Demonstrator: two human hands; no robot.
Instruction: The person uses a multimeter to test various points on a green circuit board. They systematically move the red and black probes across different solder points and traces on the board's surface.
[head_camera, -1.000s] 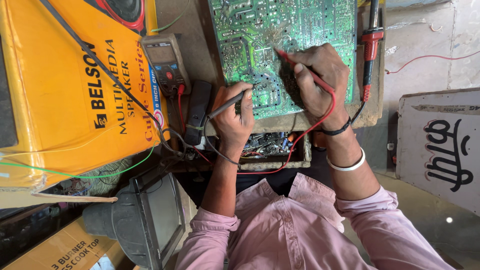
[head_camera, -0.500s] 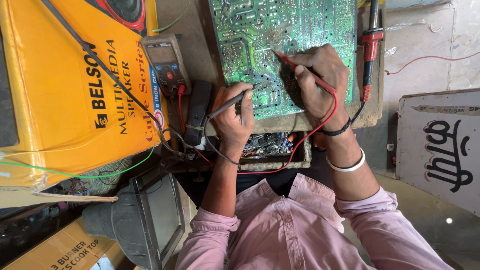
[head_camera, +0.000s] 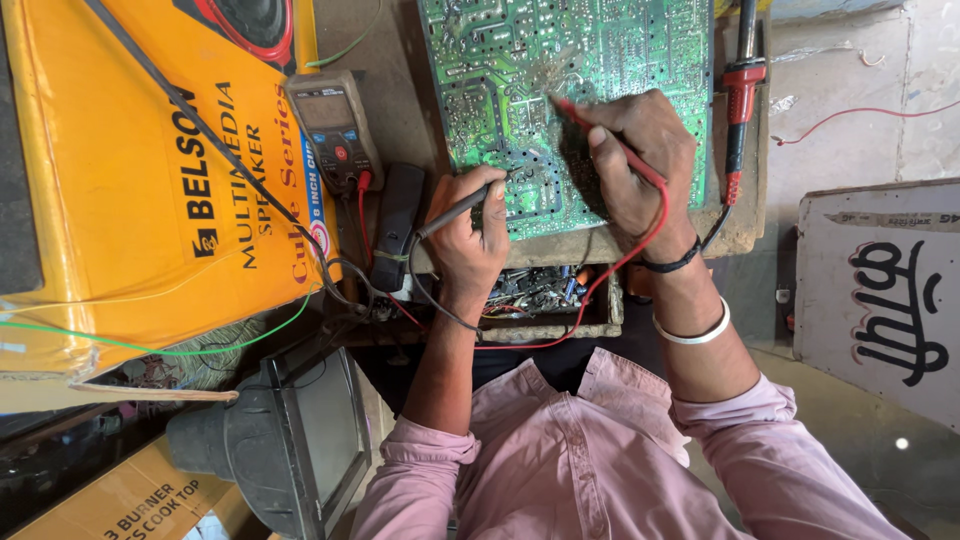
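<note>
Large yellow carton at left, green circuit board on the worktop, white sign with black script at right, brown multimeter beside the carton, right hand clamped on red probe touching the board, left hand closed around black probe at the board's edge.

The circuit board runs off the top edge; both probe tips are hidden

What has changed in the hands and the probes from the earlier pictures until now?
Nothing visibly changed. The left hand still holds the black probe at the edge of the green circuit board, and the right hand still presses the red probe onto it. The multimeter stays beside the board.
</note>
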